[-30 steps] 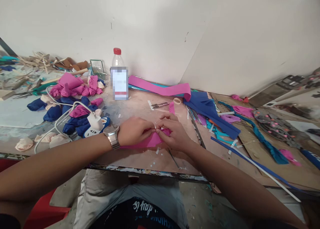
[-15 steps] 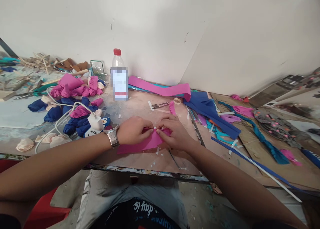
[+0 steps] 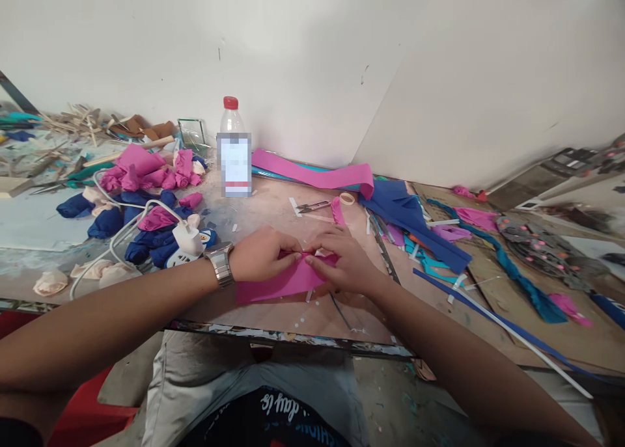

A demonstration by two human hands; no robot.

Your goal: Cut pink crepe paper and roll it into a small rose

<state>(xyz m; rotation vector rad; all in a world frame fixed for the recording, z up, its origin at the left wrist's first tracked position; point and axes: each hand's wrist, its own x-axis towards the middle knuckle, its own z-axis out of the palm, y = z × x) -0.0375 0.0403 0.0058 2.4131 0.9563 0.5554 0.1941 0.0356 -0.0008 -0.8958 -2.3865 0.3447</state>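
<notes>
A strip of bright pink crepe-like paper point(image 3: 278, 285) lies on the table under both hands, its lower edge toward me. My left hand point(image 3: 263, 255), with a metal watch point(image 3: 221, 265) on the wrist, pinches the strip's upper edge between thumb and fingers. Right beside it, my right hand point(image 3: 344, 259) pinches the same edge, the fingertips of both hands almost touching. The paper between them looks gathered or folded, though the fingers cover most of that spot. Beyond the hands lie small thread snips point(image 3: 315, 207) and a roll of tape point(image 3: 347, 199).
A red-capped bottle point(image 3: 231, 118) stands by the wall. Bundles of blue point(image 3: 105, 222) and pink paper point(image 3: 139, 161) pile up at left, with a white cable and plug point(image 3: 188, 237) across them. Blue paper point(image 3: 395, 203) and a white stick point(image 3: 527, 336) lie at right.
The pink paper's left end has shifted slightly to the right under my hands. Both hands keep pinching its upper edge at nearly the same place.
</notes>
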